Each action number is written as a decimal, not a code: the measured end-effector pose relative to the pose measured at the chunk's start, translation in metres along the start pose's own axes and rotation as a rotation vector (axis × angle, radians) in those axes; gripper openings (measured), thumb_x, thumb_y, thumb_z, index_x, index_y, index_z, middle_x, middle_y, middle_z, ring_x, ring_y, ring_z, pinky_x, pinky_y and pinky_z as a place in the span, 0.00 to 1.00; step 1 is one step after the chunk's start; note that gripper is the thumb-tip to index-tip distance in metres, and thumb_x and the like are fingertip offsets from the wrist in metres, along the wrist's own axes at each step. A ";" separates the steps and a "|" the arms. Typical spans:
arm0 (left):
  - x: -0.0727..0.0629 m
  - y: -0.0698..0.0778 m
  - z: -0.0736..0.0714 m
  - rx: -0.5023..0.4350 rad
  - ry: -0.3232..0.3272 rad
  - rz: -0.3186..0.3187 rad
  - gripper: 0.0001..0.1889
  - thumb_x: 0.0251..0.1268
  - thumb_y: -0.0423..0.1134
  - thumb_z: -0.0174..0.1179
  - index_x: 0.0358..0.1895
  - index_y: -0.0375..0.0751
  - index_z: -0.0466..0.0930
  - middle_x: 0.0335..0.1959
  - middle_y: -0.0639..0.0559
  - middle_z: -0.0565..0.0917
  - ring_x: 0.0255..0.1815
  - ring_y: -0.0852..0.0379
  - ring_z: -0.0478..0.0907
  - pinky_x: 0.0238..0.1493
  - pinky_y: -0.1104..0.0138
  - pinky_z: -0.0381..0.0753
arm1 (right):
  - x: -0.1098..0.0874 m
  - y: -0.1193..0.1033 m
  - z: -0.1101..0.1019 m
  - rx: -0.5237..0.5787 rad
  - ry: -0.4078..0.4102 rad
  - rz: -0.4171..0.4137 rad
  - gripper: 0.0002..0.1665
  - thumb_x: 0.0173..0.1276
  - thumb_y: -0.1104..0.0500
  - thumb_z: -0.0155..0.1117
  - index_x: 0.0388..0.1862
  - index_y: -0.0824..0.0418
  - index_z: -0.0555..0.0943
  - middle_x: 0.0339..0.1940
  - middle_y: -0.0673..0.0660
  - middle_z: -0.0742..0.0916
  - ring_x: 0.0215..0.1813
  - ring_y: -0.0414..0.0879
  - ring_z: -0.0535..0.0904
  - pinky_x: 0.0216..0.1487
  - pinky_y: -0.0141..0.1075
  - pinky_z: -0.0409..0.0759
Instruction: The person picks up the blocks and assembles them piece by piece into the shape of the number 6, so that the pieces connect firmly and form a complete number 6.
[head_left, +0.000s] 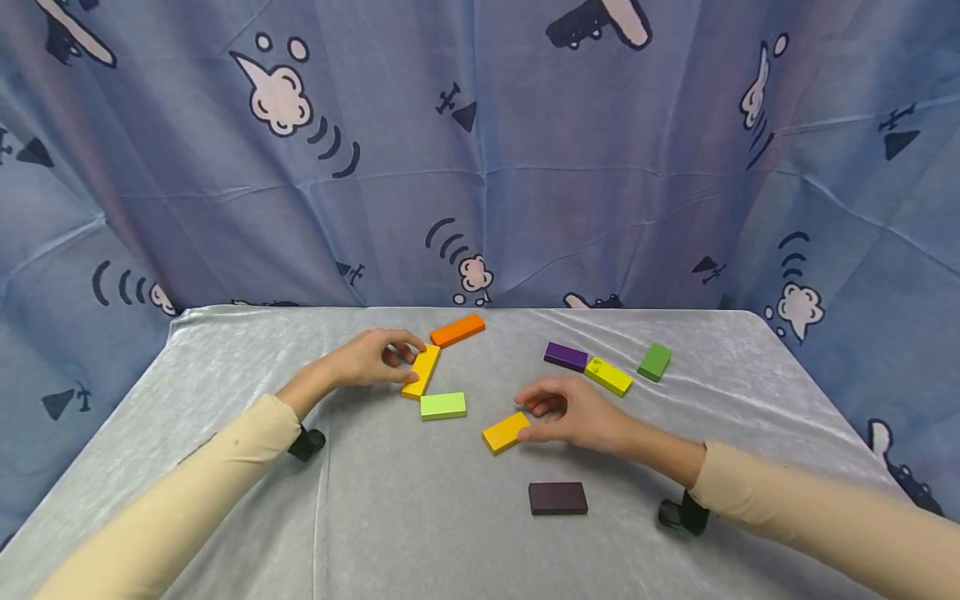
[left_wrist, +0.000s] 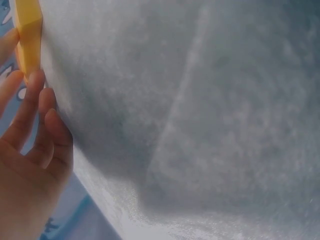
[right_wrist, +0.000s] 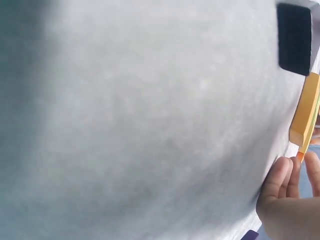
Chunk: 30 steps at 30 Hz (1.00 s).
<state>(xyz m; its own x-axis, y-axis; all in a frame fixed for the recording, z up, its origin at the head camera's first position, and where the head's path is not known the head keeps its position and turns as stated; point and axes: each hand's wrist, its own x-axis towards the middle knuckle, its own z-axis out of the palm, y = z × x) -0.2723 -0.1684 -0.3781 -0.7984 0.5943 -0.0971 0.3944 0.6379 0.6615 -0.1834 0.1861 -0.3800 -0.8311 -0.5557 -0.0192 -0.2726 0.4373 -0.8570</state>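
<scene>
Cloth, grey and plush, lies under the far amber block and the near amber block. Our left hand holds the far one in a narrow pinch, thumb at its near end, forefinger toward its far end. Our right hand is half curled beside the near one, thumb touching its right end; we cannot tell whether the fingers grip it. We judge both light, stiff and hard to damage, but smooth enough to slip; the long side edges seem the surest hold. The orange block and the lime block sit at the far one's two ends, seemingly touching it, so they crowd a hold there. The dark block lies apart, nearer us. Beyond our right hand, the purple block and the yellow block meet end to end, the green block just right of them.
</scene>
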 end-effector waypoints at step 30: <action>-0.001 0.001 0.000 0.010 0.000 -0.013 0.25 0.65 0.42 0.72 0.63 0.40 0.79 0.47 0.49 0.83 0.46 0.51 0.80 0.47 0.59 0.80 | 0.003 0.004 0.011 -0.129 0.019 -0.052 0.19 0.59 0.63 0.80 0.49 0.63 0.86 0.44 0.51 0.86 0.43 0.49 0.78 0.47 0.38 0.79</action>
<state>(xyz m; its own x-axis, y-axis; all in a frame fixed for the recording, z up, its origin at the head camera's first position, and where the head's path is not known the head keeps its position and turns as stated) -0.2715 -0.1680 -0.3770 -0.8033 0.5862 -0.1054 0.3889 0.6503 0.6526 -0.1815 0.1781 -0.3894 -0.8227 -0.5674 0.0344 -0.3749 0.4961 -0.7832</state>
